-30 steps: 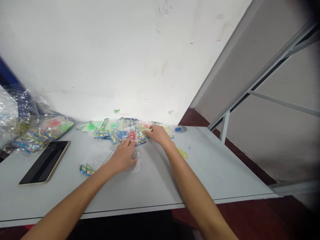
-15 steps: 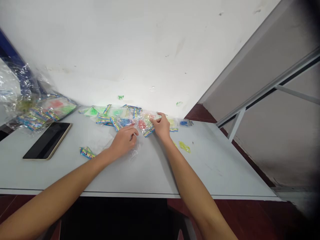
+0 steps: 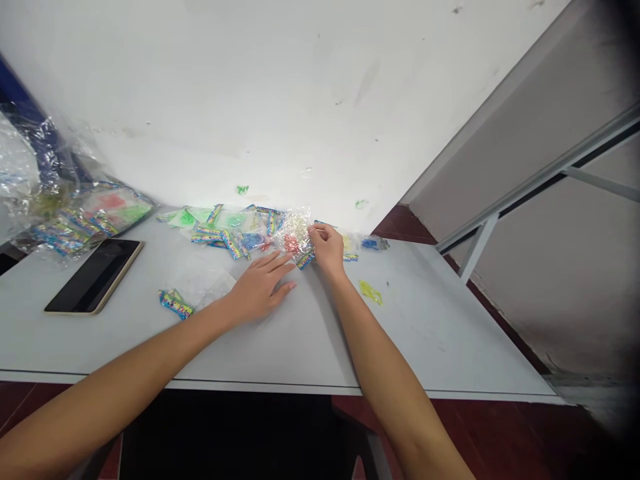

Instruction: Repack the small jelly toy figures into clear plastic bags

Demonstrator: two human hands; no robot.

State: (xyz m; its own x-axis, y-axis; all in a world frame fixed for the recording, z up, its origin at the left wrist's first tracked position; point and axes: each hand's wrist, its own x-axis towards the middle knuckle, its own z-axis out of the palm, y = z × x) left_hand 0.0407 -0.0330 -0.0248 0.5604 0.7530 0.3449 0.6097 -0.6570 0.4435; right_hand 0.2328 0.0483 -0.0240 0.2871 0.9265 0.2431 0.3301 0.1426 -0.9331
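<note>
Red packet: the clear packet with a red shape inside [image 3: 291,243] lies at the right part of the row of packets [image 3: 220,233], near the foot of the wall [image 3: 280,107]; its crinkled film could slide out of a light grip, since only its right edge seems to be caught.
Packet row: the neighbours lie overlapped and close against the red packet, so a tug could drag some along or mix them up; where one film ends and the next begins is hard to tell.
Glare: bright reflections on the plastic blur its edges, which could lead the fingers to two layers instead of one.
Wrapper: the loose clear wrapper with a patterned strip [image 3: 176,303] lies just beside the left forearm, so a sweep of that arm could catch it.
Yellow piece: this small thing [image 3: 371,292] lies on the table [image 3: 450,340] to the right of the right forearm, where an elbow swung outward could knock it.
Right hand: thumb and forefinger of the right hand [image 3: 326,248] close narrowly, apparently pinching the red packet, which spreads leftward from the fingertips.
Left hand: the left hand [image 3: 263,287] is palm down, fingers a little spread, with nothing visible in it; its fingertips are just below the red packet, contact unclear.
</note>
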